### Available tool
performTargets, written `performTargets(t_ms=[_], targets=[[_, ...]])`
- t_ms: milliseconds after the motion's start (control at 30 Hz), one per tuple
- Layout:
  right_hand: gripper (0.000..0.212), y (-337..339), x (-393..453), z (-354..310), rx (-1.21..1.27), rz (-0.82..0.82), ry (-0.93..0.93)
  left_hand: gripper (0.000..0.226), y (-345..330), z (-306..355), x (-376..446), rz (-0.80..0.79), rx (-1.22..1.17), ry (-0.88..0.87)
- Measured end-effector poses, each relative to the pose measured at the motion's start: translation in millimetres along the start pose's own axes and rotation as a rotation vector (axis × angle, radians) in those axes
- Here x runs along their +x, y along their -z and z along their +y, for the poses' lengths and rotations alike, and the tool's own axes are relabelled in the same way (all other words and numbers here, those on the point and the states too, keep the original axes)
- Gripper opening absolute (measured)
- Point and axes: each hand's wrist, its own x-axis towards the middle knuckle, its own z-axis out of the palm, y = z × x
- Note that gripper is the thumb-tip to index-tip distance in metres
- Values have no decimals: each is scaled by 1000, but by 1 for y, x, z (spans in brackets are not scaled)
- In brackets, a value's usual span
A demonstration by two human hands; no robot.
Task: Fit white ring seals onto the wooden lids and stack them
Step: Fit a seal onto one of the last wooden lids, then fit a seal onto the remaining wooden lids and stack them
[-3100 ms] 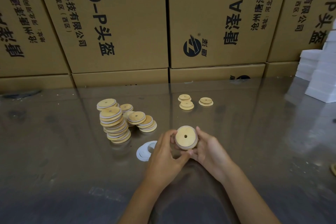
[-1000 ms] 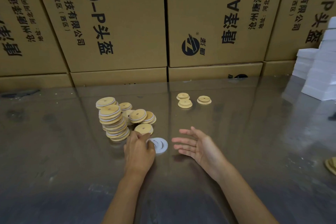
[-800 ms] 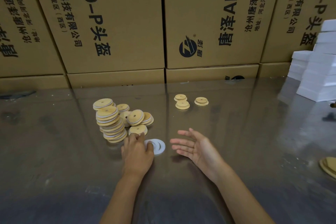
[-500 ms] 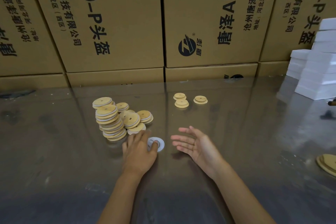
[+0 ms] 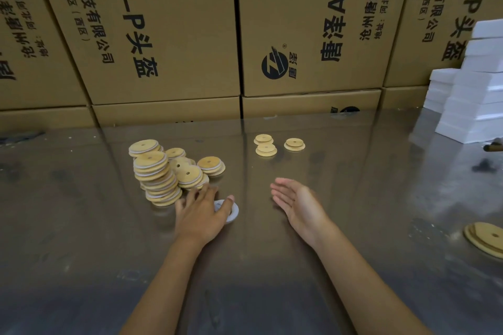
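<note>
So there's a wall of big cardboard boxes (image 5: 168, 30) running along the far edge of a shiny metal table (image 5: 367, 193), and they pretty much close off that whole side. At the far right a stack of white boxes (image 5: 473, 90) sits on the table edge, with a couple of larger wooden discs (image 5: 487, 238) near the right border closer in. Wide bare stretches of table lie on the near side and between the two arms. Left of centre is a leaning stack of wooden lids (image 5: 156, 174) with white seals showing in their edges, and a few more lids slumped against it on its right. Three loose lids (image 5: 277, 144) sit well apart from that, further back, centre. The left hand (image 5: 201, 212) lies palm down just beside the stack, fingers spread and fairly straight, thumb resting on a white ring seal (image 5: 231, 211) that's flat on the table. The right hand (image 5: 299, 201) is off to the right, palm turned inward, fingers straight and together, holding nothing.
</note>
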Motion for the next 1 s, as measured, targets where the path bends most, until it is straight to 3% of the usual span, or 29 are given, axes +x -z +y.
performTargets(t_ms=[200, 367, 567, 733, 900, 1000], targets=[[19, 2, 41, -14, -439, 193, 89, 47, -2, -2, 21, -28, -25, 65], [33, 8, 88, -28, -689, 265, 146, 34, -2, -8, 36, 106, -190, 79], [43, 13, 144, -44, -1001, 361, 156, 22, -4, -9, 48, 104, -294, 6], [44, 11, 189, -58, -1066, 477, 100, 11, -4, -8, 51, 102, -402, -46], [53, 13, 220, -63, -1172, 519, 60, 14, -9, -9, 53, 95, -345, -92], [47, 14, 231, -64, -1243, 517, 69, 14, -12, -11, 55, 86, -330, -90]])
